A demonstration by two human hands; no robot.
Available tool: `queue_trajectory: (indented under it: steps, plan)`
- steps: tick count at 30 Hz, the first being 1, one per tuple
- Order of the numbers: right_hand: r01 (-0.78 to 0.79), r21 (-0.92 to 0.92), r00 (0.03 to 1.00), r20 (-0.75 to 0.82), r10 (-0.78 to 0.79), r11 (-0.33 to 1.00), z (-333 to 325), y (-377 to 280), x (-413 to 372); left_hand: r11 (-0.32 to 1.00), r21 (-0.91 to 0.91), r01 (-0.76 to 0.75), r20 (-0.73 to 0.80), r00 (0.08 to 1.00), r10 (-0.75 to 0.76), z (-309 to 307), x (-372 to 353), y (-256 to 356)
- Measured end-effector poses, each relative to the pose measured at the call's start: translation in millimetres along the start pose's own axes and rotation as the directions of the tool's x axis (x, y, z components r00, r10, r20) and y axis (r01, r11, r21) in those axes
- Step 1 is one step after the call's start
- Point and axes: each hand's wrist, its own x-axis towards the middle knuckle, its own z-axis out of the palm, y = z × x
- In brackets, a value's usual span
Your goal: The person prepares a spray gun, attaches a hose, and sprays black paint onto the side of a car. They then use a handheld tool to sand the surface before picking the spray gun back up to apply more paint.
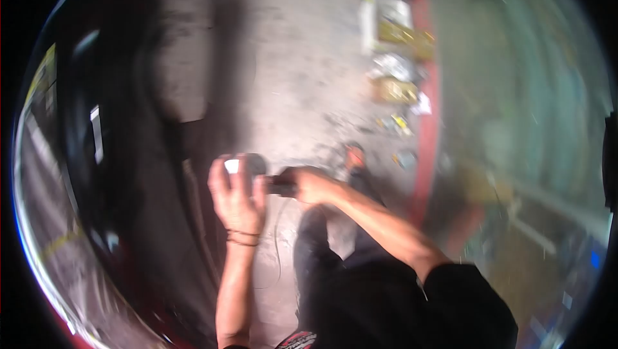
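Note:
A dark hand-held power tool [281, 186], blurred by motion, is between my two hands, with a rounded head at its left end. My right hand [314, 187] is closed around its handle. Over the head lies my left hand [239, 196], fingers curled across it and a small white patch showing between them. A thin cord [277, 249] hangs below the tool. The tool's underside is hidden. Close to the left of my left hand is a dark, shiny vehicle body [129, 175].
Clear plastic sheeting [84, 278] covers part of the vehicle. On the grey floor [296, 72] at right lie a white box [389, 14], brownish packets [394, 90] and small litter beside a red strip [426, 123]. A greenish, glassy surface [515, 78] stands beyond it.

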Motion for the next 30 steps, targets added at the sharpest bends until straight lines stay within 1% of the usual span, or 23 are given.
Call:
queue_trajectory:
  steps: [1,3,5,6,7,9,10,11,12,13,14,15,16,18,21,23,25,26,29,30]
  plan:
    - [-0.016,-0.010,0.999,0.051,0.016,1.000,-7.1,2.8,7.0,0.998,0.019,0.058,-0.011,0.998,-0.058,6.7,4.3,1.2]
    - [-0.152,-0.002,0.982,0.112,0.151,0.988,-19.3,9.7,20.9,0.984,0.046,0.172,-0.051,0.984,-0.169,25.5,7.8,3.8]
    - [0.106,-0.098,0.985,0.148,-0.091,0.990,-33.1,21.3,37.3,0.971,0.012,0.240,-0.043,0.970,-0.240,39.0,15.6,1.7]
    - [0.135,-0.002,0.983,0.129,-0.134,0.991,-30.4,43.3,45.5,0.963,-0.028,0.267,-0.028,0.963,-0.268,44.0,21.3,1.7]
    - [0.111,0.104,0.985,0.121,-0.123,0.988,-28.2,56.7,55.5,0.961,-0.016,0.277,0.051,0.960,-0.276,49.4,23.5,-4.5]
    - [0.134,0.031,0.978,0.159,-0.137,0.990,-34.4,84.3,78.9,0.949,0.074,0.306,0.109,0.944,-0.313,65.5,28.8,-9.7]
    - [0.113,0.051,0.978,0.170,-0.120,0.992,-43.4,92.7,92.9,0.955,0.101,0.278,0.136,0.947,-0.290,91.5,27.3,-24.0]
    - [0.184,0.015,0.973,0.142,-0.184,0.983,-46.7,106.2,112.2,0.960,-0.112,0.255,-0.048,0.964,-0.262,112.7,26.0,-39.7]
    - [0.246,-0.022,0.963,0.121,-0.242,0.969,-49.1,124.5,129.5,0.931,-0.314,0.184,-0.228,0.938,-0.262,135.9,22.5,-53.4]
    - [0.304,-0.058,0.949,0.105,-0.297,0.951,-50.2,135.2,145.1,0.871,-0.486,0.070,-0.396,0.871,-0.291,158.7,15.2,-65.7]
    - [0.309,-0.094,0.948,0.107,-0.299,0.946,-53.6,145.2,161.4,0.848,-0.523,0.088,-0.445,0.820,-0.360,180.4,4.1,-70.7]
    - [0.406,-0.028,0.912,0.070,-0.403,0.913,-51.3,169.9,182.3,0.780,-0.613,0.129,-0.431,0.773,-0.466,208.3,-6.3,-77.0]
    - [0.385,-0.021,0.919,0.103,-0.381,0.923,-51.4,175.0,200.4,0.698,-0.700,0.154,-0.400,0.725,-0.561,240.6,-15.1,-81.3]
    - [0.319,-0.033,0.937,0.164,-0.310,0.947,-60.7,190.0,224.5,0.485,-0.861,0.156,-0.292,0.628,-0.721,305.5,-25.0,-88.2]
    - [0.207,-0.071,0.955,0.230,-0.185,0.976,-58.5,209.8,250.5,0.229,-0.951,0.207,-0.055,0.615,-0.787,374.3,-27.9,-111.2]
    - [0.130,-0.104,0.958,0.271,-0.097,0.986,-54.9,217.4,257.5,0.309,-0.936,0.168,-0.152,0.599,-0.786,403.3,-32.7,-124.4]
    - [0.151,-0.067,0.956,0.262,-0.129,0.986,-43.3,241.0,266.0,0.381,-0.914,0.136,-0.237,0.585,-0.776,420.8,-38.9,-131.7]
    - [0.165,-0.047,0.955,0.258,-0.148,0.985,-36.8,249.7,270.4,0.328,-0.922,0.204,-0.168,0.553,-0.816,423.3,-47.9,-132.3]
    - [0.157,-0.004,0.976,0.152,-0.155,0.988,-9.2,247.9,269.1,0.012,-0.979,0.201,0.116,0.613,-0.782,436.3,-67.5,-130.7]
    - [0.217,-0.020,0.968,0.136,-0.212,0.976,-0.1,248.7,272.2,-0.028,-0.981,0.193,0.139,0.590,-0.795,435.7,-64.4,-127.2]
